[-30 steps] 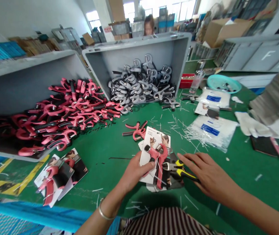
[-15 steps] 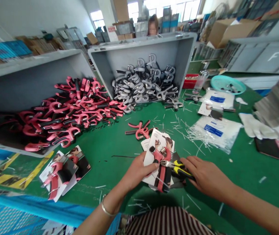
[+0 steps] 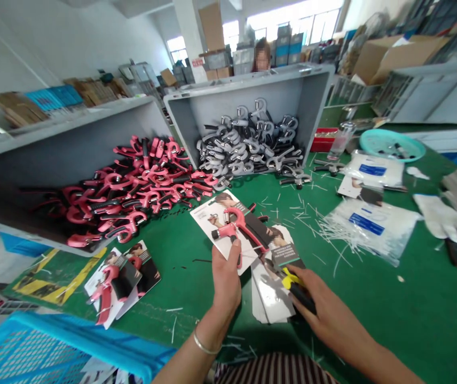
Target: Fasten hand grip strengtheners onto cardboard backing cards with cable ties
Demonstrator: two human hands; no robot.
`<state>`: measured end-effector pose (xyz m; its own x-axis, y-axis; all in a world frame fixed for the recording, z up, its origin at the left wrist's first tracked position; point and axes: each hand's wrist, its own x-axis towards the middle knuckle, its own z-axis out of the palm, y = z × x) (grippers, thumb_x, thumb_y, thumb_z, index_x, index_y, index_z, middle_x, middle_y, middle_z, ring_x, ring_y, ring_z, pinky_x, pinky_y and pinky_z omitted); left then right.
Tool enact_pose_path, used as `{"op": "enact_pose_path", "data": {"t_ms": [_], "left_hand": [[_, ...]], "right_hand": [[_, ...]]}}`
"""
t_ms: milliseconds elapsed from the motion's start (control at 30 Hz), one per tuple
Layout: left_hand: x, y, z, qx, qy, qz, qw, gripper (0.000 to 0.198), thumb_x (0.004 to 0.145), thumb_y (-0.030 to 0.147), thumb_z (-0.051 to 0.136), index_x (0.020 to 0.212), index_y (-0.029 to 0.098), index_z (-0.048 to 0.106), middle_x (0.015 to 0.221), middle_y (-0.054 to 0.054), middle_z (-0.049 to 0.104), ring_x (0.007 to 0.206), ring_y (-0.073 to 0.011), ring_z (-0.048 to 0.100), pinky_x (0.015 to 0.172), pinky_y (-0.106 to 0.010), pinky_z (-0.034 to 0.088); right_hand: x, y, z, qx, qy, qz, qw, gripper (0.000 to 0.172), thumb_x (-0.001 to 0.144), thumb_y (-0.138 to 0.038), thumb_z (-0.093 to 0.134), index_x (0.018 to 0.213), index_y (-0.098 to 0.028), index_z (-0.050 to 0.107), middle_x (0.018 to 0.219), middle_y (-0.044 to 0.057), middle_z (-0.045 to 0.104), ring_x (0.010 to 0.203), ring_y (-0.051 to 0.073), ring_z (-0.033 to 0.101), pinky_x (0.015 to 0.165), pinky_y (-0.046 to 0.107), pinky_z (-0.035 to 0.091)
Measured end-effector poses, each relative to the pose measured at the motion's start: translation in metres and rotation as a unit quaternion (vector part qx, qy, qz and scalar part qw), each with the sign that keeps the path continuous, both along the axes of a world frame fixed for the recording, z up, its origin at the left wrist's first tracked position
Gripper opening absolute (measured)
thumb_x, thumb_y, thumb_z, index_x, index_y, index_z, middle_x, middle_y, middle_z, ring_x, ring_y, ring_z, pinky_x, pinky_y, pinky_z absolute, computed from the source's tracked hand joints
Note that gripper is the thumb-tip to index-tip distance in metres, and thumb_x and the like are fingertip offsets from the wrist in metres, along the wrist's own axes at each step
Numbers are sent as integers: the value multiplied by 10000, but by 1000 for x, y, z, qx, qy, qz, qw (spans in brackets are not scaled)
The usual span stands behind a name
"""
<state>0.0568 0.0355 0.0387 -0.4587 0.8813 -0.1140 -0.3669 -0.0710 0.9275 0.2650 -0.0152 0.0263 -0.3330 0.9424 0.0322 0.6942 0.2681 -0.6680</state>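
Observation:
My left hand (image 3: 227, 282) is closed on a printed card with a pink and black hand grip (image 3: 248, 229) fixed to it, raised and tilted above the table. In my right hand (image 3: 320, 298) are yellow and black pliers (image 3: 292, 282), their jaws beside the lower end of the carded grip, near a white tie. Whether the jaws touch the tie I cannot tell. Beneath the pliers lies a stack of printed cards (image 3: 268, 298). At the left, two carded pink hand grips (image 3: 112, 282) overlap on the table.
A grey crate (image 3: 144, 114) holds many pink grips; another grey crate (image 3: 248, 82) holds grey ones. White ties (image 3: 332, 234) lie scattered beside plastic bags (image 3: 376, 224). A turquoise plate (image 3: 392, 140) stands back right, a blue basket (image 3: 64, 330) front left.
My left hand has lifted and turned the carded grip up and left, uncovering the card stack. The pliers have moved slightly down. The whole view has shifted.

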Motion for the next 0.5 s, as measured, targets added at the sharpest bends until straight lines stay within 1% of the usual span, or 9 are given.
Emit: {"op": "enact_pose_path", "data": {"t_ms": [67,133,200,367,500], "left_hand": [[4,-2,0,25,42,10,999,436,850,366,681,1241,223,553,1161,-61,680,982,-173,660,874,-291,510],[5,-5,1,44,71,6,996,448,866,360,665,1274,233,528,1234,-73,652,1089,-199,637,964,-333,483],[6,-8,1,48,93,0,995,452,875,357,657,1286,236,514,1270,-80,636,1123,-209,626,1004,-357,464],[5,-12,-2,37,109,-22,993,462,886,368,639,1301,223,494,1282,-90,629,1123,-219,626,1004,-365,466],[4,-13,-1,31,122,-19,992,477,871,363,654,1291,211,487,1236,-89,645,1066,-215,643,963,-350,484]], "right_hand": [[-11,0,-9,11,-4,-6,1000,498,935,-386,508,1397,-216,434,1374,131,541,1251,279,539,1084,489,422],[-19,0,-15,24,-5,-5,1000,510,945,-379,490,1418,-207,409,1366,139,538,1256,277,527,1085,493,418],[-24,0,-16,39,-7,-6,999,517,953,-372,476,1432,-197,392,1348,147,543,1248,280,526,1076,497,423],[-32,0,-11,52,-19,-19,998,510,952,-360,476,1425,-182,406,1315,152,567,1238,288,530,1059,508,433],[-37,-1,-9,44,-2,-18,999,437,948,-356,481,1352,-188,480,1272,134,617,1180,266,593,1030,459,476]]}}
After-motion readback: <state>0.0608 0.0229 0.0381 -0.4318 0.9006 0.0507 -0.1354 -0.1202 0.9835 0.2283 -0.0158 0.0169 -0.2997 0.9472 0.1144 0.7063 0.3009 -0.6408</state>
